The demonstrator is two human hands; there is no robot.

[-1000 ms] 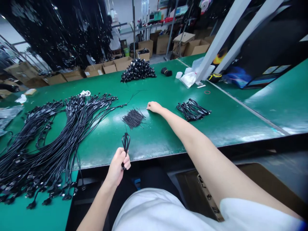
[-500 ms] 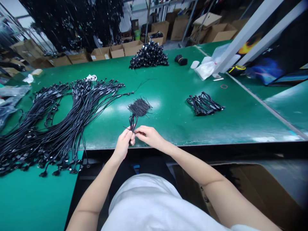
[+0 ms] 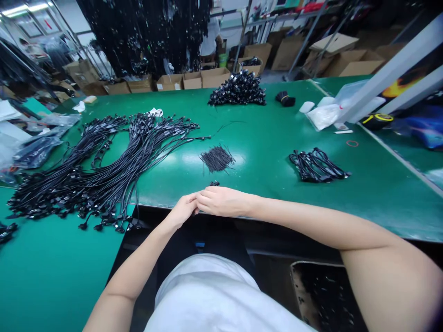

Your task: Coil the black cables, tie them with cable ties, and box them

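At the front edge of the bench my left hand (image 3: 187,208) and my right hand (image 3: 221,201) meet, fingers closed together. They grip a small folded bundle of black cable (image 3: 214,183); only a dark end sticks out beyond my right hand, and the rest is hidden behind the fingers. My right hand lies across the front of my left fingertips. Just past the hands is a loose pile of short black ties (image 3: 217,158) on the green bench.
Long black cables (image 3: 121,173) are heaped on the left. Folded cable bundles (image 3: 316,166) lie to the right. At the back are a pile of black connectors (image 3: 238,90), a banded black bundle (image 3: 285,98) and a plastic bag (image 3: 324,116). A tape measure (image 3: 377,121) sits by the white posts.
My right hand has turned over and closed in on my left, covering the cable. The cable loops that stood up above my left hand are now mostly hidden. The view has shifted left.
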